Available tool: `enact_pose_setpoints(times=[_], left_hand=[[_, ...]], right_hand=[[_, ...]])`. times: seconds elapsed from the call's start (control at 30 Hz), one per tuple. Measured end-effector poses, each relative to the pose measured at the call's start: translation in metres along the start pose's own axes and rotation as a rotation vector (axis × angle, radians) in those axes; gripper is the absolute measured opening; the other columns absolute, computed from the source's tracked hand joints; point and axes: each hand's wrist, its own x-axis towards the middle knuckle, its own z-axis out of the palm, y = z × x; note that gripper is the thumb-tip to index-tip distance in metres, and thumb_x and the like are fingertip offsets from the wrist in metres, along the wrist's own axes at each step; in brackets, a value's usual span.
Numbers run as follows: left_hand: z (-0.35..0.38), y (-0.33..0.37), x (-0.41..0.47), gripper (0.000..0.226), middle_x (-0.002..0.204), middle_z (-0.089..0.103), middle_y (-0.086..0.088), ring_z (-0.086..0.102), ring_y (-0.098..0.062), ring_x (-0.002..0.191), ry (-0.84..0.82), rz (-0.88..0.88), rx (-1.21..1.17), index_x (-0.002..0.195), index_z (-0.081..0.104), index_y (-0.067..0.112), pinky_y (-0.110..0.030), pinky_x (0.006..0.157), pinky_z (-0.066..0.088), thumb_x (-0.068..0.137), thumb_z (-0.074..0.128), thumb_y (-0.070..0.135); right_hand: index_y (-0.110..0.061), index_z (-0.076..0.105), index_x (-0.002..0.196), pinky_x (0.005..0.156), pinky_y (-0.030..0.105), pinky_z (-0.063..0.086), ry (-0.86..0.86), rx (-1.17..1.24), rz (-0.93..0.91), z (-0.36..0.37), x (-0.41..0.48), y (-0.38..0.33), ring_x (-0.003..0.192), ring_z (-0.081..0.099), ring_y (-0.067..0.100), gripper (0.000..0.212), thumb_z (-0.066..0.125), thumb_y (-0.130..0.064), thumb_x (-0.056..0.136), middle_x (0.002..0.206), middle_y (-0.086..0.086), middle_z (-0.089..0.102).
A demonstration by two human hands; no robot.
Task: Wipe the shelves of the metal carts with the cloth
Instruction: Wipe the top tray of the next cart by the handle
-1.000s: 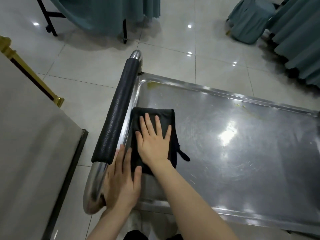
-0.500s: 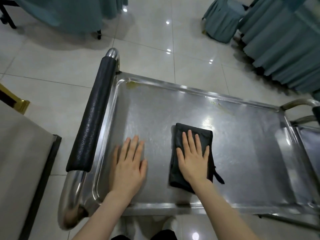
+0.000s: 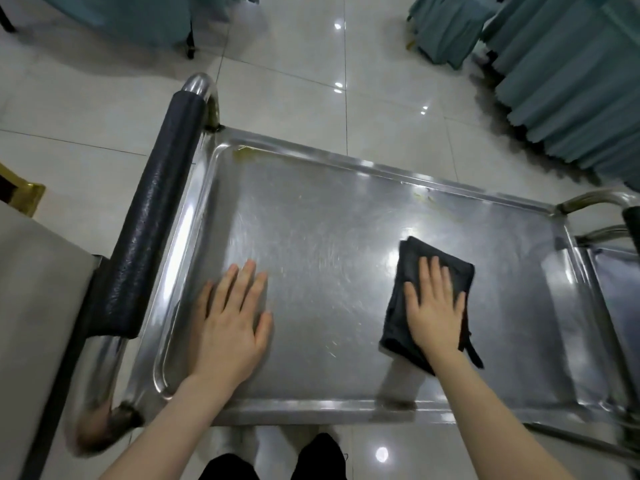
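Observation:
The top shelf [image 3: 329, 244] of a shiny metal cart fills the middle of the head view. A folded black cloth [image 3: 408, 271] lies on its right half. My right hand [image 3: 434, 306] presses flat on the cloth with straight fingers. My left hand [image 3: 232, 320] rests flat on the bare metal at the shelf's left front. Yellowish smears sit at the far left corner [image 3: 242, 152] and along the far rim.
A black padded push handle [image 3: 152, 216] runs along the cart's left end. A second metal cart [image 3: 616, 271] butts against the right end. A grey table edge [image 3: 31, 306] is at the left. Teal-draped tables [image 3: 571, 81] stand on the tiled floor beyond.
My right hand has slid the cloth from the shelf's left end across to the right half. My left hand moved off the handle's end onto the shelf surface.

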Motion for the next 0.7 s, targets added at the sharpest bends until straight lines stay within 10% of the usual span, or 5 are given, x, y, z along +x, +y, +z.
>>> enact_pose_setpoints(times=[0.1, 0.33, 0.53, 0.7], left_hand=[[0.0, 0.0, -0.001, 0.059, 0.159, 0.026, -0.001, 0.019, -0.021, 0.148, -0.014, -0.007, 0.009, 0.148, 0.038, 0.02, -0.048, 0.119, 0.016, 0.093, 0.039, 0.041], [0.0, -0.002, -0.003, 0.062, 0.16, 0.023, 0.001, 0.018, -0.018, 0.148, -0.035, -0.025, 0.06, 0.149, 0.036, 0.021, -0.046, 0.12, 0.014, 0.094, 0.028, 0.048], [0.004, 0.054, 0.023, 0.066, 0.146, 0.043, -0.013, 0.03, -0.031, 0.141, 0.032, -0.281, 0.065, 0.128, 0.053, 0.009, -0.052, 0.115, 0.023, 0.083, 0.036, 0.053], [0.033, 0.147, 0.063, 0.066, 0.156, 0.034, -0.006, 0.026, -0.027, 0.146, -0.019, -0.036, -0.083, 0.141, 0.047, 0.016, -0.049, 0.119, 0.018, 0.087, 0.031, 0.049]], right_hand=[[-0.035, -0.003, 0.155, 0.117, 0.06, 0.002, 0.02, 0.021, 0.135, 0.007, 0.008, -0.028, 0.15, -0.008, 0.014, 0.061, 0.018, -0.054, 0.101, 0.164, -0.011, -0.007], [-0.034, 0.002, 0.156, 0.117, 0.056, -0.012, -0.006, 0.017, -0.481, 0.029, -0.001, -0.165, 0.15, -0.012, 0.014, 0.063, 0.013, -0.057, 0.099, 0.164, -0.011, -0.007], [-0.036, 0.009, 0.156, 0.12, 0.051, 0.003, 0.063, -0.004, -0.426, 0.01, 0.035, -0.015, 0.15, -0.004, 0.01, 0.061, 0.021, -0.058, 0.1, 0.164, -0.012, 0.001], [-0.036, 0.002, 0.156, 0.119, 0.055, 0.007, 0.031, -0.005, 0.003, -0.016, 0.067, 0.119, 0.15, -0.004, 0.011, 0.063, 0.014, -0.059, 0.097, 0.164, -0.011, 0.0]])
